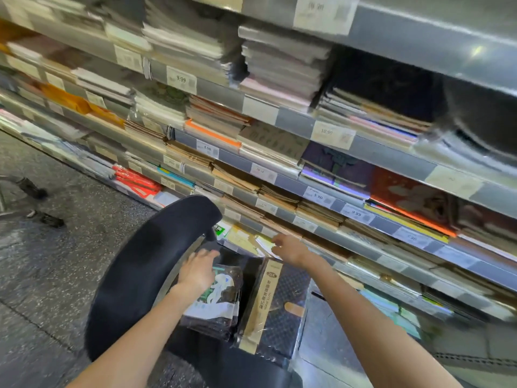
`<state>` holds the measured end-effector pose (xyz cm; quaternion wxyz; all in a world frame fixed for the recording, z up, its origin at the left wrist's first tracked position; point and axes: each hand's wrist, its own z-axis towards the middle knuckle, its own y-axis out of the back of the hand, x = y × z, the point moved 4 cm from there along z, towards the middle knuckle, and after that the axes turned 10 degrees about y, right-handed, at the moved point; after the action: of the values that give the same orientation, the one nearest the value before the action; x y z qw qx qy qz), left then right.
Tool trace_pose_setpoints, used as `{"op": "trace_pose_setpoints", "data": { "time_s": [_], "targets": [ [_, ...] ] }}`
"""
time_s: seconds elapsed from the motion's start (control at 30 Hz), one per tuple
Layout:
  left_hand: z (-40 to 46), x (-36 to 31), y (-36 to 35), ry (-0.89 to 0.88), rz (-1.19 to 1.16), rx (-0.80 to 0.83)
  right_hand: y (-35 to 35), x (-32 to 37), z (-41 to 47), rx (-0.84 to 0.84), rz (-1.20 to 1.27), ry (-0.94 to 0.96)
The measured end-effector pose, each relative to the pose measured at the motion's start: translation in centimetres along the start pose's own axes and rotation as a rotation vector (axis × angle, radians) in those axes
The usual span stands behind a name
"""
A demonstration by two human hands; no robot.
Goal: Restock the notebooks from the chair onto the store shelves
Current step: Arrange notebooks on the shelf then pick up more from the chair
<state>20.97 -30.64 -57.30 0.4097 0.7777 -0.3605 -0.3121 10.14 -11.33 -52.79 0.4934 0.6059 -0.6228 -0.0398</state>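
Notebooks, glossy, plastic-wrapped, lie stacked on curved black chair.

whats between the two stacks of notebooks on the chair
In the head view, only a narrow dark strip of the chair seat separates the illustrated stack under the left hand from the dark patterned stack. Nothing lies there.

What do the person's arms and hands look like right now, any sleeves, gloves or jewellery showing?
Both forearms are bare as far as the frame shows, no sleeves in view. The left hand and right hand wear no gloves; no watch, ring or bracelet is visible, though the picture is motion-blurred.
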Motion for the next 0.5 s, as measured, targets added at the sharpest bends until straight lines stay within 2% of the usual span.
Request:
{"op": "trace_pose_setpoints", "data": {
  "time_s": [0.33,0.5],
  "targets": [
    [-2.3,-7.6,8.7,-0.186,0.047,-0.135,8.0,1.5,-5.8,-0.103,-0.085,0.016],
    [-4.2,-10.5,12.8,-0.298,-0.035,-0.203,11.4,2.1,-9.1,-0.148,-0.169,0.025]
  ]
}}
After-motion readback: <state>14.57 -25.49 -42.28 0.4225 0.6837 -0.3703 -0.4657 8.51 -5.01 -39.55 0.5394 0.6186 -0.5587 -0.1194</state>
